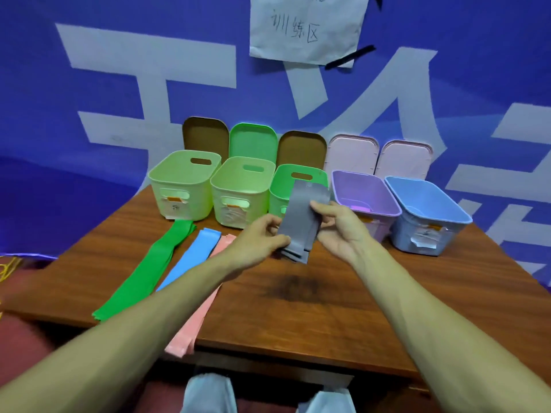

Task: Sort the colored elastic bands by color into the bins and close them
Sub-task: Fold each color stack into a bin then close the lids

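Both hands hold a folded bundle of grey elastic bands (301, 216) above the middle of the wooden table (298, 308). My left hand (262, 238) pinches its lower left edge; my right hand (337, 225) grips its right side. On the table's left lie green bands (149, 263), blue bands (190, 254) and pink bands (196, 317), each flat and stretched out. Several open bins stand in a row at the back: pale green (182, 186), light green (238, 189), bright green (283, 186), purple (363, 192) and blue (426, 210).
Lids lean upright against the blue wall behind the bins: brown (205, 135), green (253, 140), brown (301, 149), and two pink ones (353, 153), (404, 158). A purple strip (360, 208) lies inside the purple bin. The pink bands overhang the table's front edge.
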The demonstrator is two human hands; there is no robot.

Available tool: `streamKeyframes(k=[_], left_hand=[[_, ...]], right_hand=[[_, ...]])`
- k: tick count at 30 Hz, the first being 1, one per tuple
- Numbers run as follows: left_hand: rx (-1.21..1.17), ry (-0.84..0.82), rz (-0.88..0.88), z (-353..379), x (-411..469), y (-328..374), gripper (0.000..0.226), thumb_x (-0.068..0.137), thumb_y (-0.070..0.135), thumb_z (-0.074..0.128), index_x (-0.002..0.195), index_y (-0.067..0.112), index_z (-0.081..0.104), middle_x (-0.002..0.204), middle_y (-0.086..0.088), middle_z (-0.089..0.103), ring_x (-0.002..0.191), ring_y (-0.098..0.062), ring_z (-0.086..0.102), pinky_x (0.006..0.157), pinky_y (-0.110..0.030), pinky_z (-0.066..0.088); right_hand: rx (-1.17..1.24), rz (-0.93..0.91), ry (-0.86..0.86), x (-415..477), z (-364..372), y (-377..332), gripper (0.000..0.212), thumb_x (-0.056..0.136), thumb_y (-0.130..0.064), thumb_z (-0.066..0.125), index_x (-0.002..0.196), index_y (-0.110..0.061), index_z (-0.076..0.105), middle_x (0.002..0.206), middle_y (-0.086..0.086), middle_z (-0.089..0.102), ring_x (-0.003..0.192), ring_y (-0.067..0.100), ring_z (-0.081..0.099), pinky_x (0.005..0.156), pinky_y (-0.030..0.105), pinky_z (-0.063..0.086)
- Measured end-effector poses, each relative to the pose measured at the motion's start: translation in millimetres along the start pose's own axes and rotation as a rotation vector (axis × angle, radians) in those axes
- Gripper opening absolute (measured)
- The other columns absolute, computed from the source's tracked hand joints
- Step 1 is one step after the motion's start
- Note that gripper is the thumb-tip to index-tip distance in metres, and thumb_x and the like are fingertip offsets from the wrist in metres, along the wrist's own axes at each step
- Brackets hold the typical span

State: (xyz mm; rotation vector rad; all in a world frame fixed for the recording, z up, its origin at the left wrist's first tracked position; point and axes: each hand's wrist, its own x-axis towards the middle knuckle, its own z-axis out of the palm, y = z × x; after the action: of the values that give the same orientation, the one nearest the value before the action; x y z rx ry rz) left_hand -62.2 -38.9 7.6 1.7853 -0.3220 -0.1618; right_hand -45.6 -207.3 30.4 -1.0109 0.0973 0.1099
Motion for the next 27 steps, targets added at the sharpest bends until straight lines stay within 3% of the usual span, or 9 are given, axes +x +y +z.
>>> streamKeyframes(k=[3, 6, 8, 11, 15, 19, 22, 24, 27], left_hand=[[0.004, 0.022, -0.001, -26.6, -0.6, -6.5, 0.020, 0.085, 0.004, 0.061, 0.105, 0.008, 0.060, 0.080, -0.008, 0.058, 0.067, -0.020, 0.056, 0.062, -0.035, 0.051], [-0.012, 0.031, -0.015, -46.5, 2.3, -15.7, 0.017, 0.084, 0.001, 0.063, 0.095, 0.013, 0.065, 0.075, -0.002, 0.061, 0.061, -0.013, 0.059, 0.057, -0.029, 0.054], [-0.004, 0.041, -0.031, -56.5, 6.9, -20.7, 0.016, 0.083, 0.001, 0.064, 0.092, 0.014, 0.065, 0.069, 0.002, 0.060, 0.059, -0.010, 0.059, 0.058, -0.030, 0.055], [-0.014, 0.073, -0.053, -70.7, 19.5, -25.2, 0.016, 0.085, 0.002, 0.062, 0.101, 0.004, 0.066, 0.077, -0.006, 0.064, 0.062, -0.012, 0.060, 0.055, -0.025, 0.053], [-0.100, 0.159, -0.102, -90.1, 38.0, -28.7, 0.033, 0.083, 0.003, 0.068, 0.114, -0.005, 0.059, 0.084, -0.014, 0.066, 0.064, -0.016, 0.063, 0.055, -0.021, 0.053], [-0.115, 0.190, -0.119, -114.7, 60.5, -31.5, 0.035, 0.081, 0.004, 0.069, 0.114, -0.006, 0.060, 0.082, -0.010, 0.068, 0.063, -0.012, 0.066, 0.061, -0.023, 0.057], [-0.119, 0.212, -0.107, -135.6, 83.1, -25.0, 0.022, 0.083, 0.000, 0.066, 0.104, 0.001, 0.062, 0.075, -0.004, 0.067, 0.055, -0.003, 0.063, 0.054, -0.015, 0.053], [-0.121, 0.221, -0.119, -146.5, 102.2, -20.4, 0.015, 0.083, 0.000, 0.066, 0.097, 0.005, 0.061, 0.061, 0.002, 0.065, 0.052, -0.006, 0.063, 0.054, -0.018, 0.055], [-0.041, 0.218, -0.158, -154.9, 138.0, -19.1, 0.018, 0.082, 0.006, 0.070, 0.096, 0.006, 0.060, 0.065, -0.002, 0.062, 0.059, -0.013, 0.063, 0.061, -0.030, 0.059]], right_hand=[[-0.061, 0.021, 0.048, 20.3, 17.1, -0.8, 0.023, 0.084, -0.008, 0.063, 0.107, -0.008, 0.062, 0.096, 0.009, 0.064, 0.091, 0.021, 0.058, 0.080, 0.033, 0.049], [-0.341, 0.033, 0.091, 37.0, 24.2, -2.3, 0.008, 0.080, -0.006, 0.066, 0.086, -0.011, 0.063, 0.082, 0.007, 0.060, 0.077, 0.019, 0.054, 0.071, 0.032, 0.044], [-0.505, 0.033, 0.077, 48.5, 27.1, -4.6, 0.010, 0.078, -0.004, 0.068, 0.082, -0.011, 0.062, 0.077, 0.008, 0.057, 0.073, 0.018, 0.054, 0.064, 0.030, 0.047], [-0.638, -0.017, 0.042, 68.9, 37.0, -8.9, 0.014, 0.079, -0.001, 0.070, 0.087, -0.007, 0.061, 0.079, 0.008, 0.061, 0.069, 0.018, 0.058, 0.059, 0.027, 0.053], [-0.677, -0.088, 0.073, 106.2, 56.0, -9.7, 0.024, 0.074, 0.000, 0.075, 0.092, -0.003, 0.059, 0.075, 0.007, 0.060, 0.057, 0.012, 0.060, 0.049, 0.023, 0.055], [-0.737, -0.132, 0.071, 145.3, 74.2, -5.2, 0.043, 0.072, -0.004, 0.079, 0.109, 0.003, 0.058, 0.083, 0.008, 0.058, 0.058, 0.013, 0.060, 0.046, 0.024, 0.054], [-0.859, -0.222, 0.057, 173.6, 87.1, -7.9, 0.038, 0.072, -0.011, 0.080, 0.103, -0.007, 0.059, 0.074, 0.003, 0.055, 0.061, 0.014, 0.056, 0.052, 0.029, 0.053], [-0.956, -0.275, 0.051, 197.9, 93.1, -12.1, 0.036, 0.070, -0.017, 0.083, 0.099, -0.010, 0.062, 0.071, 0.002, 0.055, 0.059, 0.014, 0.052, 0.049, 0.028, 0.046], [-1.041, -0.272, 0.052, 242.2, 97.4, -15.4, 0.040, 0.067, -0.022, 0.085, 0.099, -0.007, 0.066, 0.076, 0.007, 0.060, 0.056, 0.016, 0.051, 0.047, 0.025, 0.041]])
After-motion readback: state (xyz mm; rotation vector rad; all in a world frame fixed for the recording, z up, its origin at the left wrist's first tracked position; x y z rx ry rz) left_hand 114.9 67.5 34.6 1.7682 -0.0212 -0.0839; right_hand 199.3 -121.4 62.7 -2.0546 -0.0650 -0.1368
